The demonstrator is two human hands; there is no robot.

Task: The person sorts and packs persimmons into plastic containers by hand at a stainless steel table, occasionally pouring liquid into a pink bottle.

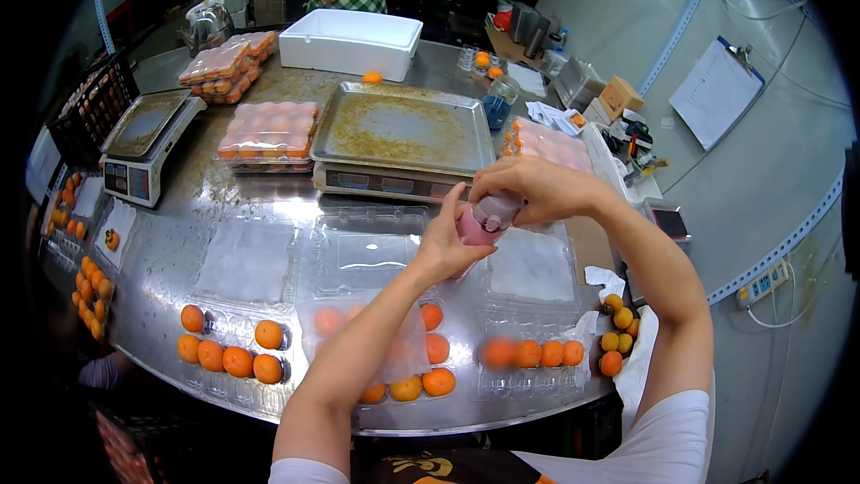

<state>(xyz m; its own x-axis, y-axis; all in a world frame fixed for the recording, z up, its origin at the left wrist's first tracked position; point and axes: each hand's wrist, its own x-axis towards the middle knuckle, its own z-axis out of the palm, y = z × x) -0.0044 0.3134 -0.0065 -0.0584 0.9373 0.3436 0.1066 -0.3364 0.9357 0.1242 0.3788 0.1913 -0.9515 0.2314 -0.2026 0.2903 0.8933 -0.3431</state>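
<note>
Currently both hands are on a small pink-filled plastic bottle held above the open clamshell trays: left hand wraps the body from below, right hand pinches the cap end from above. Looks like a cap twist. Best done with the left hand holding the body firm and upright, the right turning only the cap, away from the orange fruit in the near trays.

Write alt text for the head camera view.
Both hands, left hand and right hand, hold a small pink bottle above a steel table with clear trays of orange fruit, two scales and a white foam box.
</note>
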